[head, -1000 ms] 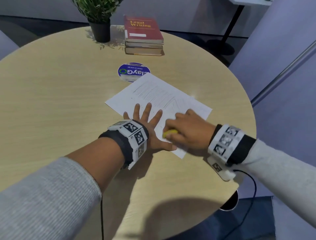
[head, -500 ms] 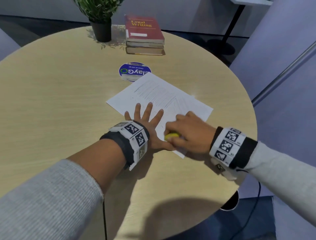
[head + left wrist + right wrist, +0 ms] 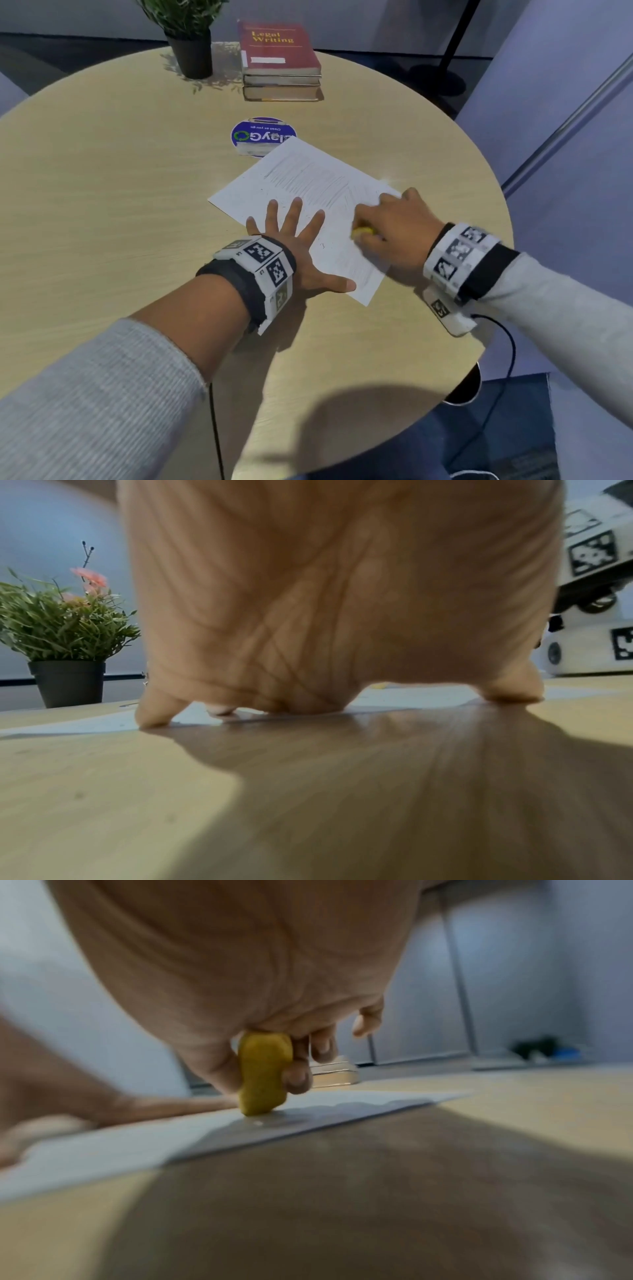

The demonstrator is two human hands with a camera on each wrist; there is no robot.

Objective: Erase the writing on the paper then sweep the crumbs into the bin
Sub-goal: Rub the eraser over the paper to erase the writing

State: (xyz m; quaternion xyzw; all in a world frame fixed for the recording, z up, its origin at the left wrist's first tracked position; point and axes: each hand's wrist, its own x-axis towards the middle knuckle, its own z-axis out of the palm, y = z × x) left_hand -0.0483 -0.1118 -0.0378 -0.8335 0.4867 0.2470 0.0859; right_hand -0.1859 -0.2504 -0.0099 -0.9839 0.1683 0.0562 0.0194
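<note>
A white sheet of paper (image 3: 308,185) with faint pencil lines lies skewed on the round wooden table (image 3: 102,205). My left hand (image 3: 301,246) lies flat on its near left part, fingers spread and straight, pressing it down. My right hand (image 3: 390,229) pinches a yellow eraser (image 3: 363,233) between thumb and fingers. In the right wrist view the eraser (image 3: 263,1072) stands on end with its lower tip on the paper (image 3: 137,1137). Small dark crumbs dot the sheet near my left fingers. No bin shows on the tabletop.
A round blue sticker (image 3: 260,137) sits just beyond the paper's far corner. At the far edge stand a potted plant (image 3: 190,44) and a stack of books (image 3: 281,65) with a red one on top. A dark round object (image 3: 466,387) sits below the table's right edge.
My right hand with the eraser has slid to the right across the paper, away from my left thumb. The left hand has stayed flat on the sheet.
</note>
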